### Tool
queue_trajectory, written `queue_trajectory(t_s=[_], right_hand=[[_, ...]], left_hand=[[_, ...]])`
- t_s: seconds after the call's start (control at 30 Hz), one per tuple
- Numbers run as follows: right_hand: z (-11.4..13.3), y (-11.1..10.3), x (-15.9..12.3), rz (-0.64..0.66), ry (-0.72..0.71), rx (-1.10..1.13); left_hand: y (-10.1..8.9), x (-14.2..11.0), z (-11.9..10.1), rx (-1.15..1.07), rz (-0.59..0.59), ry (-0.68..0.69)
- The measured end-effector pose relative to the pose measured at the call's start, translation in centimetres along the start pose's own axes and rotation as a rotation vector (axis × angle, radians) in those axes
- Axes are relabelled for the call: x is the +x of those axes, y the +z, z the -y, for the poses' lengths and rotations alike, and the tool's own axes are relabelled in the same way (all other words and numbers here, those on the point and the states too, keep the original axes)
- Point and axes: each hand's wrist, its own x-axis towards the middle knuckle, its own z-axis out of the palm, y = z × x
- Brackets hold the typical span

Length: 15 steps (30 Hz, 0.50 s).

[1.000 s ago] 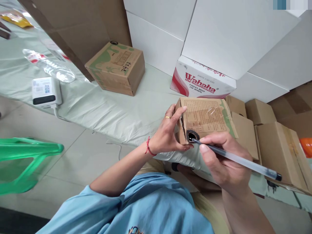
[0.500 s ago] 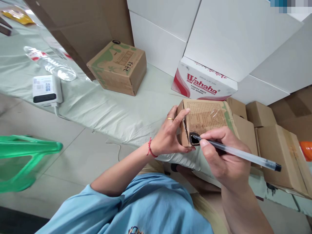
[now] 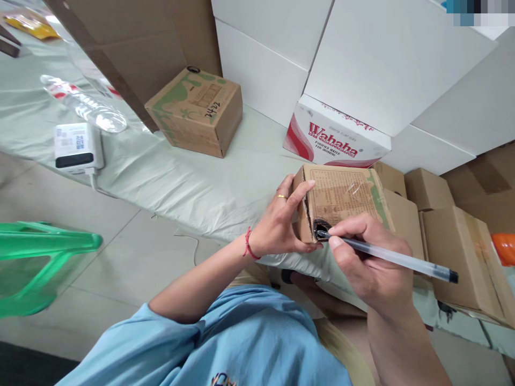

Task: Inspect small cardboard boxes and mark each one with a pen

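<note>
My left hand (image 3: 279, 220) grips the left end of a small cardboard box (image 3: 341, 193), thumb below and fingers over the upper edge. Brown print and a green patch cover the box's upper face, with clear tape on it. In my right hand (image 3: 370, 257) is a gel pen (image 3: 398, 258) with a frosted barrel and black end. Its tip touches a black-inked circle (image 3: 321, 226) at the box's near left corner. Whether the dark middle of that circle is a hole or ink, I cannot tell.
Another cardboard box (image 3: 197, 112) marked 2422 stands at the back left. Behind my hands is a white and red Wahaha carton (image 3: 333, 134). Plain cardboard boxes (image 3: 462, 257) crowd the right. A power bank (image 3: 78, 147), a plastic bottle (image 3: 88, 107) and a green stool (image 3: 48, 241) are left.
The pen tip has shifted slightly down and left within the black circle, and the pen's rear end has moved a little left. My left hand keeps its hold on the box.
</note>
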Motion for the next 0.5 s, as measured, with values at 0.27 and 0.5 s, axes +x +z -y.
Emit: queue_trajectory(t_s=[0.27, 0.5], right_hand=[[-0.77, -0.71, -1.03, -0.065, 0.002, 0.076], [-0.55, -0.81, -0.71, 0.024, -0.072, 0.098]], left_hand=[[-0.11, -0.06, -0.49, -0.005, 0.006, -0.019], [-0.17, -0.24, -0.23, -0.014, 0.019, -0.015]])
